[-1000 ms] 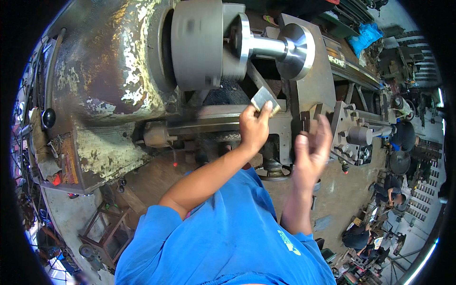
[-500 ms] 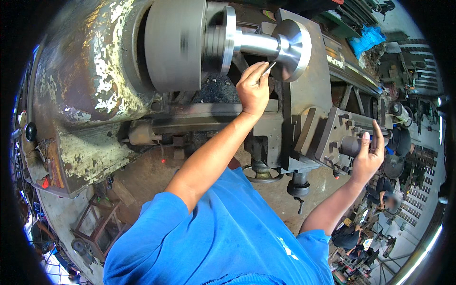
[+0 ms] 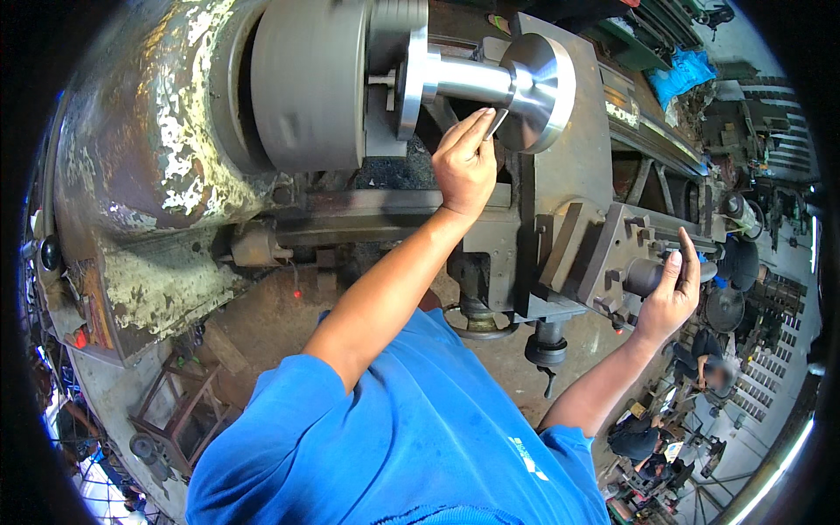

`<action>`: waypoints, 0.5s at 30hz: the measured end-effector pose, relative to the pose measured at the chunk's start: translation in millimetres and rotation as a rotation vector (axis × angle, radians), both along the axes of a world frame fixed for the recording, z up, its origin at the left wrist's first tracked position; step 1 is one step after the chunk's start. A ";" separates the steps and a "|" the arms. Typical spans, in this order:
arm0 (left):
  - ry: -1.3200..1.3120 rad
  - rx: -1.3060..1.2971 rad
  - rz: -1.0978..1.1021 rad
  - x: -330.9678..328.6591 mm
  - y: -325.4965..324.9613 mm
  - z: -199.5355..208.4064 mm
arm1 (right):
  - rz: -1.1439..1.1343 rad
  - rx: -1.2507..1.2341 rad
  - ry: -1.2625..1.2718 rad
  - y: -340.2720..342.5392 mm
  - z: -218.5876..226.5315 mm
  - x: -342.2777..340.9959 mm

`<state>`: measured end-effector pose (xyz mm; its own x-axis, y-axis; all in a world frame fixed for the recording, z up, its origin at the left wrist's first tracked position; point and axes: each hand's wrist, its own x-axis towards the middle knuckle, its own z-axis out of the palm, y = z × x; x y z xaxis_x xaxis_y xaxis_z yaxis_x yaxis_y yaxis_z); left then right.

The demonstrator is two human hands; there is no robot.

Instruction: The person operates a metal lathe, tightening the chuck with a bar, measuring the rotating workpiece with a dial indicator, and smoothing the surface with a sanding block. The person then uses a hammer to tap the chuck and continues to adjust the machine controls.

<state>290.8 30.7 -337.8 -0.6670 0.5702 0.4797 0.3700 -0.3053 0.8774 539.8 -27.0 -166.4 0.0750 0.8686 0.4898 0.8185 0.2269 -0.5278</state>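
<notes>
A lathe chuck (image 3: 308,83), blurred by spinning, grips a shiny metal workpiece. Its bright shaft (image 3: 472,80) runs between a left flange (image 3: 411,79) and a wider right disc (image 3: 541,92). My left hand (image 3: 464,171) is closed, pinching a thin, flat metal piece (image 3: 497,124) whose tip is at the near edge of the right disc; whether they touch I cannot tell. Thumb and forefinger stretched apart, my right hand (image 3: 672,302) is beside the round centre (image 3: 643,276) of the tool post (image 3: 605,254). Its other fingers are partly hidden.
The worn headstock (image 3: 166,131) fills the left side. A handwheel (image 3: 479,331) and a crank handle (image 3: 549,381) jut out towards me. A blue plastic bag (image 3: 681,74) lies at far right, a wooden stool frame (image 3: 184,411) at lower left. Other people work at lower right.
The chuck and clamped workpiece have turned. My right hand has shifted slightly left and down. My left hand stays almost in place, still holding the thin metal piece by the disc.
</notes>
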 end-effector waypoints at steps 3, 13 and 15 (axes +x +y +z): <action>0.061 -0.010 0.005 0.2 3.7 -0.2 | 0.000 0.018 -0.048 0.0 -0.4 0.6; 0.101 -0.015 0.028 2.7 5.8 4.9 | -0.022 0.041 -0.085 2.0 -1.9 -0.1; 0.103 -0.009 0.033 4.0 5.8 4.5 | -0.027 0.042 -0.088 1.8 -2.4 -0.1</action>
<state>294.8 36.5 -333.3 -0.6331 0.5532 0.5414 0.4681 -0.2833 0.8370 539.7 -25.2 -168.8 0.0532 0.8456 0.5311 0.8675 0.2243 -0.4440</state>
